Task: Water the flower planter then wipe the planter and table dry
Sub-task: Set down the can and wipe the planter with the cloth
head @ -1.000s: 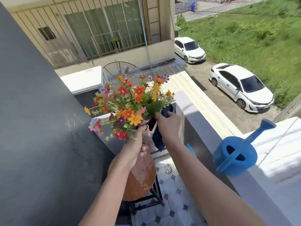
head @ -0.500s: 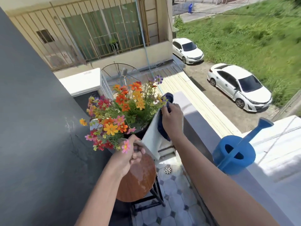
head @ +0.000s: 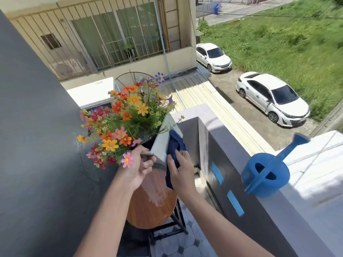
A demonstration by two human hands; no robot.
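Above the round table (head: 152, 206), the planter (head: 163, 140) is held tilted by the left hand (head: 138, 164), clamped on its near corner, so its side is exposed. A blue cloth (head: 174, 147) is gripped by the right hand (head: 181, 171) and pressed there for drying.

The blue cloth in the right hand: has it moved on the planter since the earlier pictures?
Yes. The blue cloth was up at the planter's rim beside the flowers; now it lies lower on the white side wall, nearer the round table.
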